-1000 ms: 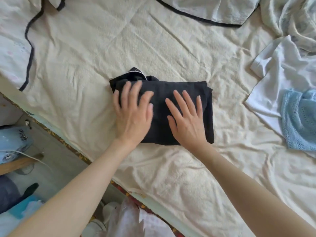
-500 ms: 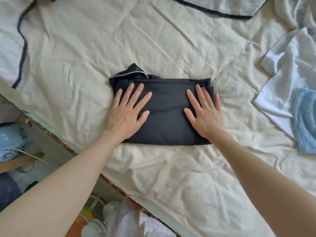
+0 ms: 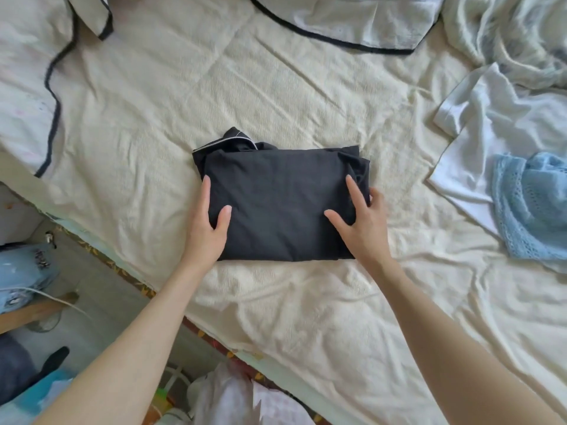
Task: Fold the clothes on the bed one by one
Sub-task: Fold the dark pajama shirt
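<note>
Cream bedsheet [image 3: 276, 87], rumpled, fills most of the view; bed edge runs diagonally at lower left with floor clutter beyond it.

Black garment [image 3: 279, 204] sits mid-bed, folded into a compact rectangle, thin pale piping showing at its far left corner where a collar-like bit pokes out. Fabric looks soft, matte, several layers thick; right edge is bunched and uneven, layers not flush.

My left hand [image 3: 208, 228] is at the bundle's left edge: thumb lies on top, the other fingers run along the side, seemingly tucking under, so it clamps that edge. My right hand [image 3: 362, 222] does the same on the right: thumb and forefinger spread on top, remaining fingers wrapped round the edge. Looks like a lift or shift of the finished fold, my guess.

Risks: grip is only at the two ends, so the middle may sag and the fold open if lifted. Loose right-side layers could slide out. Poking collar may flop and undo the neat shape. Dragging instead of lifting would rumple the sheet and drag the bottom layer.

Outward: white garment [image 3: 491, 124] lies unfolded well to the right, blue knit piece [image 3: 530, 207] on top of it. Pale patterned cloth [image 3: 515, 32] heaped at far right. Black-trimmed light fabric [image 3: 352, 23] at the top, more at the left.
</note>
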### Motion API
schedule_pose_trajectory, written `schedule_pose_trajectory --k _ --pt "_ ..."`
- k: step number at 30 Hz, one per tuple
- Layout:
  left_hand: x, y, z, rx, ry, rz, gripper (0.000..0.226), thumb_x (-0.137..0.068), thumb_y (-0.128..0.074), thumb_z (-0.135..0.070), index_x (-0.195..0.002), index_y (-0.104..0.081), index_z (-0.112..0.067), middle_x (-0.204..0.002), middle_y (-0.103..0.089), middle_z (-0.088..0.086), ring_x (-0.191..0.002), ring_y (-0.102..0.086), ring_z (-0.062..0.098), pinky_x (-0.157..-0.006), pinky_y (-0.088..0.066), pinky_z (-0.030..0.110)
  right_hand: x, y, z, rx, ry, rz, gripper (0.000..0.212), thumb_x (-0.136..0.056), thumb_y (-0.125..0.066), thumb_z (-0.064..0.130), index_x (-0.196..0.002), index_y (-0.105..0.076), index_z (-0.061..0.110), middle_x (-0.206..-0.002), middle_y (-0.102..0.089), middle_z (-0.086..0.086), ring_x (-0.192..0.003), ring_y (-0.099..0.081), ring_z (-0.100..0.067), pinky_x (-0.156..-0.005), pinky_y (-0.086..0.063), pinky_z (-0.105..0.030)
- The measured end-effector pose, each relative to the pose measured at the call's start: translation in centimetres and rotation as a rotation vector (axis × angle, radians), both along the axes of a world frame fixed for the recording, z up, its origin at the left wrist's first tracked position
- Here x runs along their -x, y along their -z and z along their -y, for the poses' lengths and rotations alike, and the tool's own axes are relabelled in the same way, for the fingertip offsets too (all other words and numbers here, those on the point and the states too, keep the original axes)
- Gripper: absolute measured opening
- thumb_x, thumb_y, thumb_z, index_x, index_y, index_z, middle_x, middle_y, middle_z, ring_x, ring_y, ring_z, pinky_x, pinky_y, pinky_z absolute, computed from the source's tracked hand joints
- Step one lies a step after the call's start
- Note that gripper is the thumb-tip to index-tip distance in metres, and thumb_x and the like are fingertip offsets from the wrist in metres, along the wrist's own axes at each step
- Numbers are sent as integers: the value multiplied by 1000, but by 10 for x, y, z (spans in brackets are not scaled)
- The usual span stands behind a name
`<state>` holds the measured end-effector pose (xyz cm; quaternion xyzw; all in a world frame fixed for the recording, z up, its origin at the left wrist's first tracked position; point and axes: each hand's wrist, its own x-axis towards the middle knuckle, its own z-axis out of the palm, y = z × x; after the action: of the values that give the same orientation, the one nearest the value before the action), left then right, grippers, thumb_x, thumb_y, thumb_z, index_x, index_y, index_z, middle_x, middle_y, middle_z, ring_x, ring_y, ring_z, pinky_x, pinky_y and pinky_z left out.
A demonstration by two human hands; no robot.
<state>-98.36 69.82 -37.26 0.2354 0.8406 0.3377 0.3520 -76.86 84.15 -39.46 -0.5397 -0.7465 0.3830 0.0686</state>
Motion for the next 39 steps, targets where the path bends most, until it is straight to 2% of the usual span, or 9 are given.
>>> schedule_pose_trajectory --k 4,7,9,11,16,20,25,36,39 --pt "11 -9 3 62 52 113 63 -98 -49 -25 -150 -15 -34 -154 -22 -16 -138 -26 3 -114 -23 23 -2 -3 -4 119 13 70 71 -86 -67 39 -147 -31 34 -146 -24 -12 -134 -33 -27 -109 -34 -35" --pt "11 -18 2 82 81 104 61 -98 -49 -23 -149 -19 -32 -152 -27 -15 -138 -28 4 -104 -23 12 -1 -13 0 188 89 82 64 -89 -64 32 -146 -33 31 -134 -36 -10 -106 -48 -20 -94 -38 -23" --pt "8 -29 -3 77 81 76 59 -98 -49 -22 -149 -21 -29 -152 -30 -11 -138 -29 7 -103 -24 13 -1 -21 8 184 121 77 59 -92 -61 28 -145 -36 28 -126 -41 -10 -93 -46 -15 -88 -36 -20" --pt "1 -43 -4 57 86 67 58 -98 -48 -22 -149 -22 -29 -152 -30 -10 -138 -30 9 -107 -26 19 -5 -32 20 165 131 73 56 -93 -60 24 -144 -39 26 -127 -42 -10 -97 -46 -14 -89 -35 -19" --pt "-26 -78 32 51 122 112 54 -99 -47 -27 -147 -25 -35 -151 -30 -12 -136 -31 11 -100 -29 20 -32 -67 65 162 157 90 54 -93 -60 22 -143 -40 25 -125 -42 -6 -93 -45 -12 -84 -34 -18" --pt "-51 -88 74 102 157 179 53 -99 -46 -27 -147 -26 -33 -151 -30 -9 -137 -32 14 -100 -31 23 -67 -90 119 182 178 116 52 -94 -59 21 -143 -41 24 -128 -39 -5 -117 -44 -18 -91 -34 -19" --pt "-83 -103 109 128 247 217 51 -98 -48 -31 -145 -29 -37 -149 -36 -8 -135 -36 17 -102 -34 29 -109 -123 183 148 245 130 51 -95 -57 19 -143 -41 20 -131 -38 -2 -103 -37 -5 -86 -31 -13" --pt "-178 -170 79 20 659 161 49 -97 -50 -30 -143 -35 -34 -147 -38 -5 -134 -37 15 -97 -36 25 -225 -203 249 -55 603 133 48 -90 -64 17 -136 -50 15 -118 -45 -4 -92 -44 -10 -85 -43 -26" --pt "-222 -185 59 -28 805 122 49 -98 -50 -26 -144 -35 -31 -146 -40 -8 -133 -38 14 -99 -32 22 -265 -217 258 -72 735 110 46 -89 -64 16 -134 -52 16 -110 -42 2 -93 -43 -9 -81 -33 -16"
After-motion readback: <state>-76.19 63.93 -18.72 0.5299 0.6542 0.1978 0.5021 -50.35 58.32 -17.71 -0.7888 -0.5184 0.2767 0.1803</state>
